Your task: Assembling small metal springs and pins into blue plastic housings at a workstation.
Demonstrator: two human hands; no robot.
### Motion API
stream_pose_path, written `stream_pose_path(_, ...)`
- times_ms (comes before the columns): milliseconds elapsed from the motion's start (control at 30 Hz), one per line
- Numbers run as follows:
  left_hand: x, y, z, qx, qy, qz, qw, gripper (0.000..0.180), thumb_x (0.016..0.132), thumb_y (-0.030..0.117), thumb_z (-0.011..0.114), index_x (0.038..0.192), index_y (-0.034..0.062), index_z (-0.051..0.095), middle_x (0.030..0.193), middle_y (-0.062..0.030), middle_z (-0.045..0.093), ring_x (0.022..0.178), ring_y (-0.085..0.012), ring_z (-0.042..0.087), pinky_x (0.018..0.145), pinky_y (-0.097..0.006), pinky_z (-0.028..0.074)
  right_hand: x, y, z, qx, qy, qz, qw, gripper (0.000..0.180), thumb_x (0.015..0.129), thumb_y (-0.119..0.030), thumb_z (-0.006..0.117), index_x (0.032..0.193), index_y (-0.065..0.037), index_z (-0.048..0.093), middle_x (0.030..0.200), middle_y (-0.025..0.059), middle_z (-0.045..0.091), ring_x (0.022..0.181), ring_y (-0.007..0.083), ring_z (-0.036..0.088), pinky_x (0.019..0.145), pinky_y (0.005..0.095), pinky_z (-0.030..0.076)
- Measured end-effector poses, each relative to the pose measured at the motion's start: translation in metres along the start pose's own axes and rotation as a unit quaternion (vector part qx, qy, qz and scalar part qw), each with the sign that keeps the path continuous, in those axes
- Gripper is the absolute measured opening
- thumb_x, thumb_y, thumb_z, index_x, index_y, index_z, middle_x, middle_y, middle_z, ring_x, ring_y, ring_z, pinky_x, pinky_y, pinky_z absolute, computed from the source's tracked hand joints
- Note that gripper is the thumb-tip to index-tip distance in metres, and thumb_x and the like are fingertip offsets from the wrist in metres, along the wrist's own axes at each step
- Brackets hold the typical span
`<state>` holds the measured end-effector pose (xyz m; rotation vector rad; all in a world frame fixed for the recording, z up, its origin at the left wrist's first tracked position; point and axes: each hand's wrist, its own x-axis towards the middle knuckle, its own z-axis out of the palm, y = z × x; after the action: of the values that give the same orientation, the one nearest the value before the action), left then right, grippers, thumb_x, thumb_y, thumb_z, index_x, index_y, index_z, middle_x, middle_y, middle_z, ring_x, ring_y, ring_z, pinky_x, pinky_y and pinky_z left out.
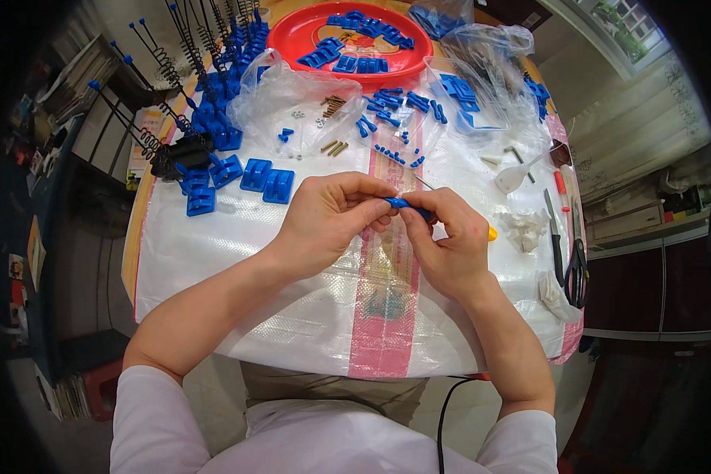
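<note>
Over the middle of the table, my left hand and my right hand meet, both closed in a pinch on a small blue plastic part. Fingers cover most of it, so its full shape is hidden. A thin metal shaft shows just beyond my right fingers, and a yellow piece peeks out at that hand's right side. Beyond my hands lie a row of tiny blue caps, several blue clip-like parts and brass-coloured pins. Two blue ribbed blocks rest left of my left hand.
A red basin with blue parts stands at the back. Blue bases with upright black springs and rods crowd the left. Clear plastic bags lie on the white woven sheet. Scissors, a knife and crumpled tissue lie right.
</note>
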<state>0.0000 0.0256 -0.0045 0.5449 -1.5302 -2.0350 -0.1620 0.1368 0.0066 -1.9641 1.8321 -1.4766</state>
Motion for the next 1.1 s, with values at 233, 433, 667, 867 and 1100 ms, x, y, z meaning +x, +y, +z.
stream_pose_path(233, 0.0007, -0.0008, -0.0004, -0.005, -0.003, 0.001, 1.0, 0.019, 0.095, -0.001, 0.065, 0.113, -0.0063, 0.067, 0.098, -0.0115, 0.072, 0.083, -0.0126, 0.068, 0.076, -0.026, 0.056, -0.0001, 0.0014, -0.0007, 0.001, -0.004, -0.003, 1.0, 0.015, 0.085, 0.001, 0.073, 0.1, -0.001, 0.07, 0.083, 0.0078, 0.066, 0.062, 0.0152, 0.063, 0.052, 0.0266, 0.048)
stream_pose_path(433, 0.0001, -0.0002, 0.0005, 0.009, 0.009, 0.009, 1.0, 0.019, 0.094, 0.001, 0.067, 0.112, -0.0062, 0.068, 0.096, -0.0115, 0.073, 0.081, -0.0125, 0.069, 0.075, -0.025, 0.057, 0.0001, 0.0001, -0.0013, 0.0, -0.015, 0.005, 1.0, 0.016, 0.085, 0.0, 0.073, 0.1, -0.001, 0.07, 0.082, 0.0078, 0.066, 0.06, 0.0147, 0.061, 0.051, 0.027, 0.047)
stream_pose_path(667, 0.0003, 0.0027, -0.0008, -0.015, -0.008, -0.007, 1.0, 0.019, 0.094, 0.001, 0.066, 0.112, -0.0059, 0.068, 0.094, -0.0117, 0.073, 0.081, -0.0133, 0.07, 0.074, -0.026, 0.058, -0.0001, 0.0013, -0.0006, -0.002, -0.013, -0.003, 1.0, 0.017, 0.084, 0.0, 0.073, 0.101, -0.002, 0.07, 0.082, 0.0077, 0.066, 0.06, 0.0146, 0.061, 0.051, 0.0266, 0.047)
stream_pose_path(867, 0.0, 0.0021, -0.0023, -0.032, -0.02, -0.004, 0.999, 0.02, 0.094, 0.0, 0.067, 0.112, -0.0058, 0.068, 0.095, -0.0124, 0.074, 0.083, -0.0141, 0.071, 0.076, -0.026, 0.058, 0.0007, -0.0006, -0.0031, -0.007, -0.021, -0.012, 1.0, 0.017, 0.085, 0.0, 0.073, 0.101, -0.001, 0.07, 0.083, 0.0077, 0.066, 0.061, 0.014, 0.063, 0.051, 0.0254, 0.049)
stream_pose_path(1100, -0.0008, 0.0039, -0.0013, -0.033, -0.019, 0.0, 0.999, 0.02, 0.092, -0.002, 0.068, 0.112, -0.0059, 0.068, 0.098, -0.0132, 0.073, 0.086, -0.015, 0.071, 0.079, -0.027, 0.059, 0.0015, -0.0037, -0.0044, 0.0, -0.015, -0.018, 1.0, 0.018, 0.083, 0.001, 0.075, 0.1, -0.001, 0.07, 0.085, 0.0073, 0.068, 0.064, 0.0141, 0.067, 0.053, 0.0245, 0.053)
